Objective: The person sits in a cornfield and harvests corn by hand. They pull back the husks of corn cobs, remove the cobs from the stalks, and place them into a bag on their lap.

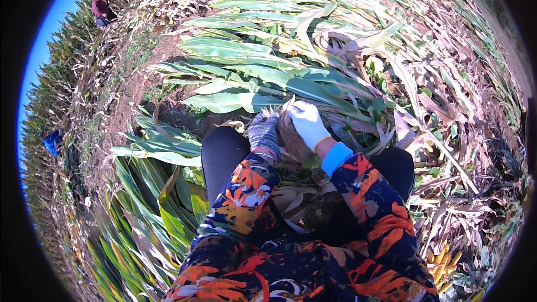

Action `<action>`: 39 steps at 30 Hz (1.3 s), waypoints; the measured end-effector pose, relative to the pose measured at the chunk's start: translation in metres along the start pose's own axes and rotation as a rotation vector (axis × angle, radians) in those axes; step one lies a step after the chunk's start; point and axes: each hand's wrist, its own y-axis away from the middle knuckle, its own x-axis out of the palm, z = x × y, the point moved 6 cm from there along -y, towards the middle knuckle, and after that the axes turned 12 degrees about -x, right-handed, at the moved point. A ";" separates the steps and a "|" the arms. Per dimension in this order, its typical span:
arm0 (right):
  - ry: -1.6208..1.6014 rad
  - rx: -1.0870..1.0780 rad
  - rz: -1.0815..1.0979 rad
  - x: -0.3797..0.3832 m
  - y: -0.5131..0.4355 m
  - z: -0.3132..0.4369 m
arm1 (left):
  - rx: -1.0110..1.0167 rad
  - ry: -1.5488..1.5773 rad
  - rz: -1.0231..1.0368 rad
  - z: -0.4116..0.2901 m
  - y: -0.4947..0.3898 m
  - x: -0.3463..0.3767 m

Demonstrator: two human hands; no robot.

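My left hand (264,131), in a grey knitted glove, and my right hand (306,121), in a white knitted glove, are close together between my knees. Pale dry husk (288,105) sticks up between the fingers of both hands, which are closed on it. Below it, between my wrists, shows a brownish fibrous part (292,138); whether an ear of corn lies inside the husk is hidden. Cut corn stalks with long green leaves (251,67) lie just beyond my hands.
A heap of husked yellow corn ears (442,266) lies at the lower right. More green corn leaves (147,201) lie to my left, dry stalks (453,167) to my right. Standing corn (63,58) lines the far left, with a person in dark red (100,7) and a person in blue (52,142) near it.
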 end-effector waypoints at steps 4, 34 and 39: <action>-0.553 0.288 -0.129 0.009 0.010 -0.011 | -0.116 0.245 0.036 0.015 -0.006 -0.003; -1.070 0.649 -0.504 0.011 0.019 -0.042 | -0.234 0.461 0.105 0.016 -0.016 -0.005; -1.001 0.636 -0.452 0.008 0.022 -0.041 | -0.093 -0.029 0.010 -0.007 -0.011 0.005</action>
